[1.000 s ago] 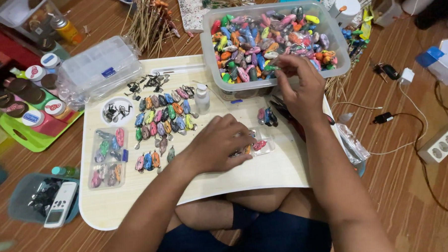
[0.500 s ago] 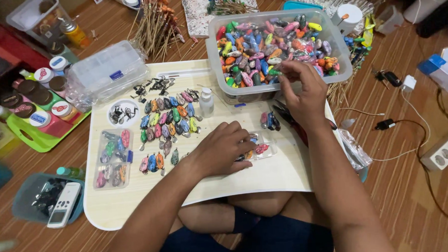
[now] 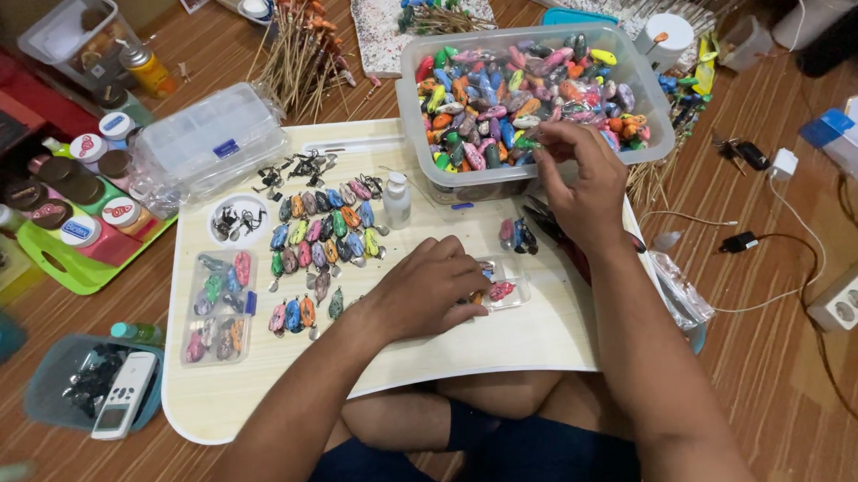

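The left hand [image 3: 429, 290] rests palm-down on the cream lap tray [image 3: 264, 408], fingers pressing a small clear packet [image 3: 500, 293] of lures near its right side. Farther right, the right hand [image 3: 584, 174] pinches something too small to identify at the near rim of the clear bin [image 3: 415, 108] of colourful lures.

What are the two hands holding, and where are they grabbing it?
The left hand presses on a small clear packet at its left end. The right hand pinches at the colourful pieces in the bin; what it grips cannot be told.
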